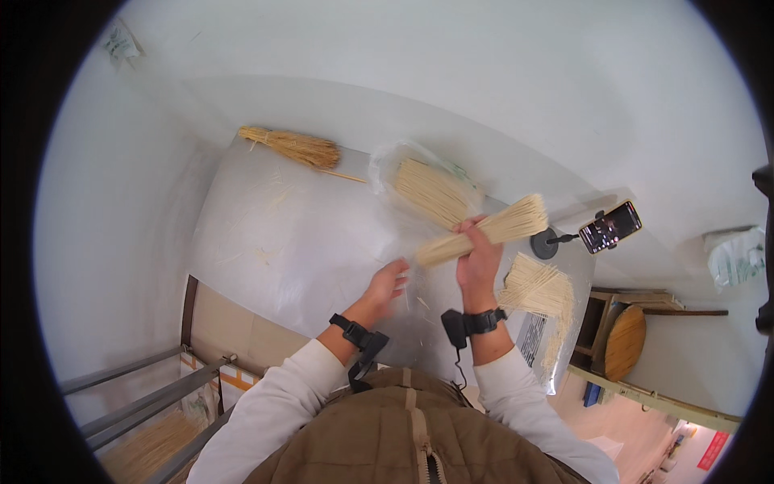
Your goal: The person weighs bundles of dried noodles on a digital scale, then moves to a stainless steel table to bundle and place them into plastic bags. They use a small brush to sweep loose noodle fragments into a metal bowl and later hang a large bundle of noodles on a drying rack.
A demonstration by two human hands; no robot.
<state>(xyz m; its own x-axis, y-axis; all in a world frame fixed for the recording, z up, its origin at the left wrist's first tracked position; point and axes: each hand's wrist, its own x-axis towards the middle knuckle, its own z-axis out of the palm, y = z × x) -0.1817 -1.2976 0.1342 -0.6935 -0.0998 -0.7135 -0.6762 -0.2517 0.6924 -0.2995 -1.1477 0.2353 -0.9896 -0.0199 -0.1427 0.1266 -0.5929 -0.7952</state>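
Note:
My right hand [480, 262] is wrapped round the middle of a thick bundle of dried noodles [520, 219], held tilted above the metal table [322, 258]. The bundle's far right end fans out slightly. My left hand [387, 284] is just short of the bundle's near left end, its fingers apart and nothing seen in them. Beyond the bundle, a clear plastic bag [389, 171] lies with more straight noodles [435, 192] in it. To the right of my right wrist, loose noodles [536, 284] are heaped on the table, some over a printed sheet [530, 335].
A straw hand broom [294, 147] lies along the table's back edge. At the back right stands a phone [610, 227] on a round-based holder [544, 243]. Noodle scraps [264, 256] dot the left side. Metal rails [153, 403] are at lower left, a round wooden board [626, 343] at right.

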